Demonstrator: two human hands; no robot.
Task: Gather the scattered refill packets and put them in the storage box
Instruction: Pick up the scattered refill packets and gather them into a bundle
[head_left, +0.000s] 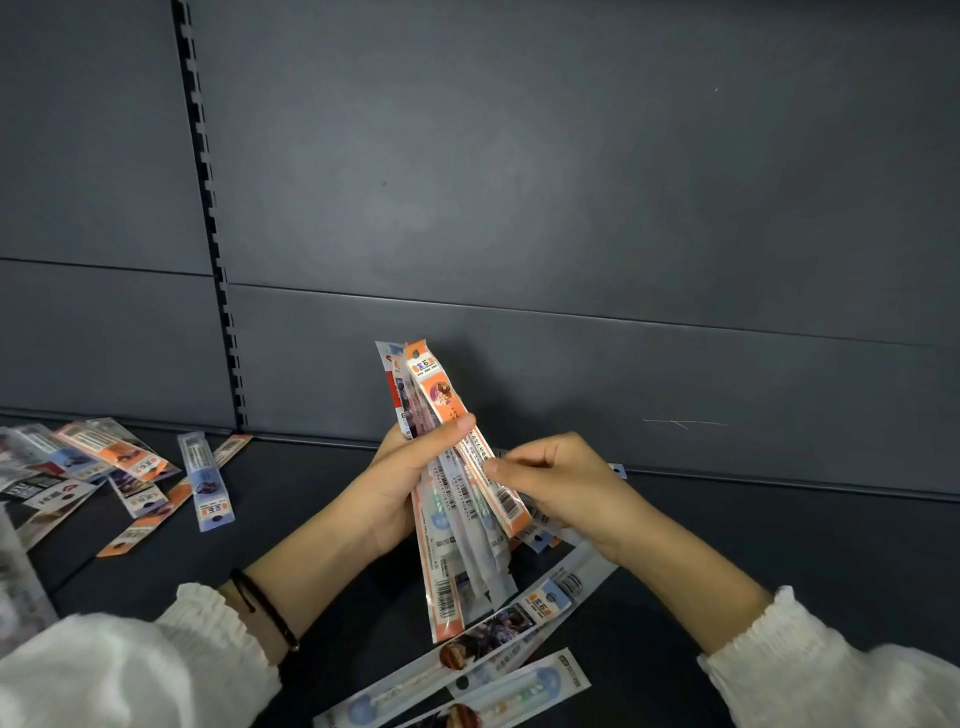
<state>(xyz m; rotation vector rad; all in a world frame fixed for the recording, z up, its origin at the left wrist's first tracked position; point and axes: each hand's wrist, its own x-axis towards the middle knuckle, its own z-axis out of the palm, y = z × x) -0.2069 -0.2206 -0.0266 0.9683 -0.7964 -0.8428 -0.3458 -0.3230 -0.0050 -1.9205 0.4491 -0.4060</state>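
My left hand (410, 478) grips a fanned bundle of long refill packets (457, 540), orange, blue and white, held upright above the dark shelf. My right hand (561, 483) pinches the lower part of the front orange packet (441, 395) in that bundle. More packets lie scattered on the shelf at the left (119, 467), and a blue one (208, 488) lies apart from them. Several others lie flat under my wrists near the bottom edge (519, 634). A translucent object, perhaps the storage box (21, 571), shows at the left edge, blurred.
The dark grey shelf surface (779, 540) runs to a back panel (571, 208) close behind my hands. A slotted upright post (208, 208) stands at the left. White sleeves cover both forearms; a black band circles my left wrist (265, 608).
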